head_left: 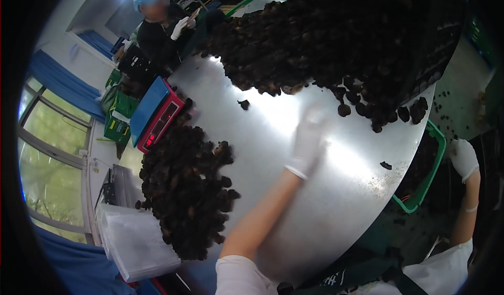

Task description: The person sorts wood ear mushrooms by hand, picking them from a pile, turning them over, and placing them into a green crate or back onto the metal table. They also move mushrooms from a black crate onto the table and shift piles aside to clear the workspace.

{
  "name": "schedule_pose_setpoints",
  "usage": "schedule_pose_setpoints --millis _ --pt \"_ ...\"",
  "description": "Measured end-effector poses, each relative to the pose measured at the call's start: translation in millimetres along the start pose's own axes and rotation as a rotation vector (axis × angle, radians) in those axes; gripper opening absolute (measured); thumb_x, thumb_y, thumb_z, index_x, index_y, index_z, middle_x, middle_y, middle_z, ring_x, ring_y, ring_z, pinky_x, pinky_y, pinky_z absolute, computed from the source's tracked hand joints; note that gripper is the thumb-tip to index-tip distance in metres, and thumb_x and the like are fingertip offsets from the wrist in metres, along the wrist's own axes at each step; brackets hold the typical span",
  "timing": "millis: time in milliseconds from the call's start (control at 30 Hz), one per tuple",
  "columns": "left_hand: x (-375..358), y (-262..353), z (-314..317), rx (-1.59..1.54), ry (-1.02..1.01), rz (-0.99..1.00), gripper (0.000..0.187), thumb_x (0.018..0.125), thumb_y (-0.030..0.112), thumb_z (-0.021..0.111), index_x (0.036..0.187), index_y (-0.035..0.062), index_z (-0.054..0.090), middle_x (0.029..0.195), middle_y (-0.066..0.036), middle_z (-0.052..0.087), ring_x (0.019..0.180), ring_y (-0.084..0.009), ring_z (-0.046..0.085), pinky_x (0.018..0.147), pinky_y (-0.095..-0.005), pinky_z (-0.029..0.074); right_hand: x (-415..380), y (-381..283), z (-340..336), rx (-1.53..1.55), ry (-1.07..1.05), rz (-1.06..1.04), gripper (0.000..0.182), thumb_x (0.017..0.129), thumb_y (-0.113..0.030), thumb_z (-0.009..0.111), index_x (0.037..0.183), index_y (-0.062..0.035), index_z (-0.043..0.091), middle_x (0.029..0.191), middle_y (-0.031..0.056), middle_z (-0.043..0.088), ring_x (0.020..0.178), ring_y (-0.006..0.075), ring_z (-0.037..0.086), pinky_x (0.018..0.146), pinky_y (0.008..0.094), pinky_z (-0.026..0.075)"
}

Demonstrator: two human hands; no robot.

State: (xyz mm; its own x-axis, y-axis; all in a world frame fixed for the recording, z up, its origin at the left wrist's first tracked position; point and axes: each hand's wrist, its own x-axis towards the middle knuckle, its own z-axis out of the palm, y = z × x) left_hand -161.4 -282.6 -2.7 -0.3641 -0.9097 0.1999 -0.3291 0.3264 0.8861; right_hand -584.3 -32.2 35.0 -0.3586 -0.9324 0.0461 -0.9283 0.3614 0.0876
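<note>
My left hand (310, 140), in a white glove, is over the bare metal table (273, 211), just short of a large heap of dark, lumpy, mushroom-like pieces (304, 43). Motion smears its fingers, so its grip does not show. Out past the table's right edge, my white-gloved right hand (464, 160) is beside a green-rimmed basket (440, 156) with dark contents. Its fingers look curled in; anything inside them is hidden. A second pile of the same dark pieces (184, 190) lies left of my left forearm. One loose piece (386, 165) rests between my hands.
A red and blue scale (160, 114) with a lit display stands at the table's left side. Translucent plastic bags (134, 237) lie at lower left. Across the table is a co-worker (157, 38) with gloved hands raised. A black crate (433, 48) borders the heap; bits litter the floor at right.
</note>
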Motion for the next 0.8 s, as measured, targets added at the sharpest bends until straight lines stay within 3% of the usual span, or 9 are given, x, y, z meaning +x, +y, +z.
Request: schedule_pose_setpoints --millis 100,167,233,333,367,467,600,667,800 --pt "45.5 -37.7 -63.7 -0.184 0.599 -0.094 0.056 0.104 0.03 0.05 0.149 -0.0008 0.036 0.148 -0.019 0.043 0.138 -0.0317 0.04 0.117 -0.0394 0.029 -1.3 -77.9 -37.6 0.431 0.066 -0.292 0.01 0.084 -0.009 0.063 0.09 -0.0011 0.064 0.088 0.0161 0.064 0.089 0.0358 0.06 0.08 0.0444 0.049" --pt "74.3 -91.5 -104.7 0.184 0.733 -0.1 0.054 0.104 0.03 0.05 0.147 -0.0009 0.041 0.15 -0.019 0.041 0.139 -0.034 0.037 0.117 -0.0387 0.029 7.5 -112.5 -46.1 0.601 -0.048 -0.42 0.012 0.083 -0.009 0.064 0.093 -0.0025 0.066 0.093 0.0146 0.064 0.09 0.0343 0.06 0.082 0.0429 0.049" --pt "104.1 -100.3 -118.9 0.207 0.61 -0.078 0.045 0.101 0.022 0.052 0.139 -0.0029 0.047 0.148 -0.022 0.043 0.137 -0.038 0.038 0.115 -0.0406 0.032 22.7 -154.4 -50.4 0.751 -0.106 -0.571 0.015 0.084 -0.008 0.064 0.098 -0.0036 0.068 0.099 0.0144 0.066 0.093 0.0334 0.061 0.083 0.0419 0.05" --pt "162.7 -161.5 -128.9 1.003 0.204 0.358 0.038 0.1 0.017 0.049 0.132 -0.0047 0.053 0.146 -0.023 0.046 0.135 -0.0403 0.038 0.114 -0.0403 0.034 75.1 -209.7 -34.8 0.886 0.065 -0.811 0.019 0.087 -0.011 0.062 0.104 -0.0037 0.068 0.106 0.0137 0.067 0.098 0.0339 0.061 0.086 0.0417 0.05" --pt "157.9 -129.8 -100.7 0.462 0.229 0.325 0.039 0.1 0.016 0.044 0.131 -0.0055 0.054 0.146 -0.022 0.046 0.136 -0.0376 0.039 0.115 -0.0392 0.034 95.5 -225.1 -38.7 0.921 0.042 -0.777 0.02 0.089 -0.013 0.061 0.105 -0.0035 0.068 0.109 0.0138 0.066 0.099 0.0337 0.061 0.089 0.0421 0.049" --pt "146.1 -76.1 -45.3 -0.12 0.113 0.037 0.039 0.102 0.018 0.042 0.131 -0.004 0.056 0.143 -0.017 0.051 0.135 -0.0297 0.044 0.115 -0.0343 0.031 166.4 -260.0 -18.1 0.998 0.223 -0.667 0.026 0.094 -0.021 0.059 0.112 -0.0029 0.066 0.12 0.0134 0.064 0.11 0.0315 0.058 0.098 0.0404 0.046" --pt "101.1 -35.9 -27.7 -0.359 0.119 -0.078 0.035 0.103 0.02 0.046 0.129 0.0013 0.061 0.121 -0.009 0.063 0.121 -0.0172 0.053 0.103 -0.0297 0.041 237.3 -299.0 33.7 0.637 0.581 -0.3 0.055 0.095 -0.039 0.06 0.14 -0.008 0.052 0.148 0.0205 0.045 0.131 0.0406 0.043 0.112 0.0443 0.035" --pt "88.6 -32.7 -36.8 -0.449 0.233 -0.219 0.033 0.102 0.018 0.049 0.129 0.0032 0.063 0.113 -0.008 0.064 0.115 -0.0141 0.056 0.095 -0.0276 0.046 240.9 -318.5 46.0 0.529 0.511 -0.295 0.067 0.094 -0.047 0.058 0.148 -0.0099 0.043 0.153 0.0245 0.037 0.135 0.0461 0.039 0.115 0.0495 0.029" --pt "61.8 -24.0 -48.0 -0.196 0.199 -0.178 0.037 0.102 0.016 0.051 0.137 0.0061 0.057 0.134 -0.011 0.051 0.115 -0.0162 0.055 0.094 -0.0291 0.047 176.2 -311.6 6.9 0.723 0.091 -0.848 0.057 0.09 -0.028 0.067 0.142 -0.0106 0.052 0.153 0.0223 0.039 0.141 0.039 0.036 0.115 0.0463 0.033"
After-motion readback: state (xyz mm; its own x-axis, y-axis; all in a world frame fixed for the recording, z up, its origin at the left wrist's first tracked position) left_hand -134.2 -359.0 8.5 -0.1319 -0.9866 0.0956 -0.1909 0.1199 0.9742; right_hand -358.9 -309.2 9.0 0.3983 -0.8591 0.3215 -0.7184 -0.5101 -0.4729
